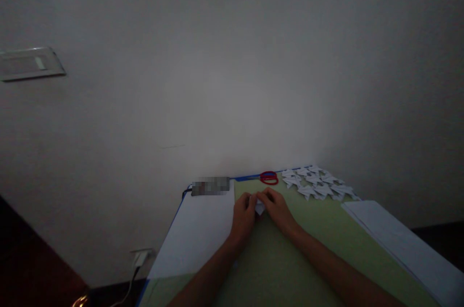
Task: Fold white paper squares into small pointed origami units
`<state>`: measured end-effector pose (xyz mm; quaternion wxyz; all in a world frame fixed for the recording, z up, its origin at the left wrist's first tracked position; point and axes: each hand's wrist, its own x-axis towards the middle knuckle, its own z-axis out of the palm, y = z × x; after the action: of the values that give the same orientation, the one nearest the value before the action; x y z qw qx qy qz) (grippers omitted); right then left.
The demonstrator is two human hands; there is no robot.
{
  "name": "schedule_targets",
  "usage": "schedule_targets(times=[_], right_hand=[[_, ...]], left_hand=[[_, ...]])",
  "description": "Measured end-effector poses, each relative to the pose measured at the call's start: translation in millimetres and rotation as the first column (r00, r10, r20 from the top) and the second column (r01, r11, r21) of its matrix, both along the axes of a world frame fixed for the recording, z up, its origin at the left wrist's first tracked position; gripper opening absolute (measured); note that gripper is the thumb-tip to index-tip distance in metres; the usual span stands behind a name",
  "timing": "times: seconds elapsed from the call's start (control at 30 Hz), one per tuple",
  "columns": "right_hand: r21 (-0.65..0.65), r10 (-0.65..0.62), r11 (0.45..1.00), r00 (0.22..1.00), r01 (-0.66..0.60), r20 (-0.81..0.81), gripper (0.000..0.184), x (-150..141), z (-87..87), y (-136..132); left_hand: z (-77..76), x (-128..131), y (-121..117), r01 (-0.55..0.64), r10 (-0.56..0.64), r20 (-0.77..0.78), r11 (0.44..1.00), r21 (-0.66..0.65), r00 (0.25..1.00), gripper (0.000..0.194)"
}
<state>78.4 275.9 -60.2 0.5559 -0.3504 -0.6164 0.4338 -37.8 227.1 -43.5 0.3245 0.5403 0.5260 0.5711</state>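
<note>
Both my hands meet over the green table top (290,258), pinching a small folded piece of white paper (260,208). My left hand (244,214) is closed on its left side, and my right hand (278,209) is closed on its upper right. Fingers hide most of the paper; only a pointed lower part shows between them. Just beyond my hands lies a pair of scissors (269,178) with red handles. Several folded white paper shapes (321,182) with pointed ends lie in rows at the back right.
A large white sheet (203,229) covers the table's left side, with a dark blurred-out flat object (210,186) at its far end. A stack of white paper (406,244) lies along the right edge. A wall (232,80) rises behind the table. At lower left, a plug (140,258) sits in a wall socket.
</note>
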Motion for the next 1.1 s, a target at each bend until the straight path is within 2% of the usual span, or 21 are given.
schedule_targets(times=[0.33,0.5,0.77,1.1], right_hand=[[0.019,-0.044,0.999,0.999,0.043,0.022,0.031,-4.1,-3.0,-0.7],[0.032,-0.047,0.998,0.998,0.046,0.049,0.031,-4.7,-3.2,-2.2],[0.067,-0.037,0.997,0.995,0.031,0.09,0.027,-1.4,-1.1,-4.6],[0.056,-0.044,0.998,0.997,0.04,0.07,0.029,-2.0,-2.1,-3.4]], left_hand=[[-3.7,-4.2,3.0,0.025,-0.024,-0.026,0.999,0.028,0.999,0.043],[-4.8,-5.2,3.7,-0.02,0.023,-0.052,0.998,0.059,0.998,0.045],[-0.6,0.5,2.7,-0.002,0.002,0.036,1.0,-0.02,0.999,0.041],[-5.8,-3.4,4.1,0.013,-0.012,-0.026,1.0,0.025,1.0,0.038]])
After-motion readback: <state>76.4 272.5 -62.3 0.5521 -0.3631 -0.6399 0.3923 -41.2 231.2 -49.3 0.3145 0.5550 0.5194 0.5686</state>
